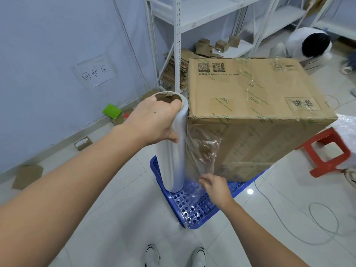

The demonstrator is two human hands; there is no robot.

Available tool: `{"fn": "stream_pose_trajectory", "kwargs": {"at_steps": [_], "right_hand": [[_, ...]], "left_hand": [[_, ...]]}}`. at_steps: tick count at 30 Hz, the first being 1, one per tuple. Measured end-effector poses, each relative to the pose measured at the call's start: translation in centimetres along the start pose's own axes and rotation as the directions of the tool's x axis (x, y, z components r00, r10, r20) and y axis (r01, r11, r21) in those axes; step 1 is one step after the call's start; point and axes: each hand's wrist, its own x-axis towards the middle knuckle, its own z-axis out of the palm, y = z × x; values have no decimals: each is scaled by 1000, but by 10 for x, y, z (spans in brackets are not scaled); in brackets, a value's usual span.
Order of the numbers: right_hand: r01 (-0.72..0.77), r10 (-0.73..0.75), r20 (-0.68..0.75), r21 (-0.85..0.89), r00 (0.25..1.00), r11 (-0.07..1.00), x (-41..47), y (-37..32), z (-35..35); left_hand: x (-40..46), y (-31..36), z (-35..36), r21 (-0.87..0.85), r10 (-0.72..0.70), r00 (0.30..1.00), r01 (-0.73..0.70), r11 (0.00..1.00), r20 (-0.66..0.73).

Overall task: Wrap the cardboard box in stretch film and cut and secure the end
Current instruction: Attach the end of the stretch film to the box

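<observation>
A large brown cardboard box stands on a blue perforated plastic pallet. Upright against its near left corner is a roll of clear stretch film. My left hand grips the top of the roll, with a finger in the cardboard core. A sheet of film runs from the roll across the box's near face. My right hand pinches the lower edge of that sheet, low by the pallet.
A red plastic stool stands right of the box. White metal shelving with flattened cardboard is behind. Another person crouches at the back right. A grey cable loops on the tile floor. Cardboard scraps lie along the left wall.
</observation>
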Motion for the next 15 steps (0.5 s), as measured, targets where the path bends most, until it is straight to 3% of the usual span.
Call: {"fn": "stream_pose_trajectory", "kwargs": {"at_steps": [2, 5, 7, 9, 12, 15], "right_hand": [[13, -17, -67, -58, 998, 998, -4, 10, -8], [-4, 5, 20, -31, 1000, 1000, -12, 5, -19], [8, -13, 67, 75, 998, 997, -16, -11, -28], [63, -69, 20, 229, 997, 971, -20, -37, -43], [136, -107, -84, 548, 991, 825, -26, -79, -65], [231, -111, -221, 652, 969, 722, -31, -114, -86]], "left_hand": [[-1, 2, 2, -26, -51, 999, 50, 998, -16], [-3, 8, 4, -52, -89, 995, 88, 995, -32], [-4, 12, 4, -38, -90, 996, 89, 995, -18], [-5, 14, 4, -24, -87, 996, 87, 996, -15], [-7, 16, 5, -12, -88, 996, 88, 996, -23], [-8, 18, 4, 30, -82, 996, 83, 996, -32]]}}
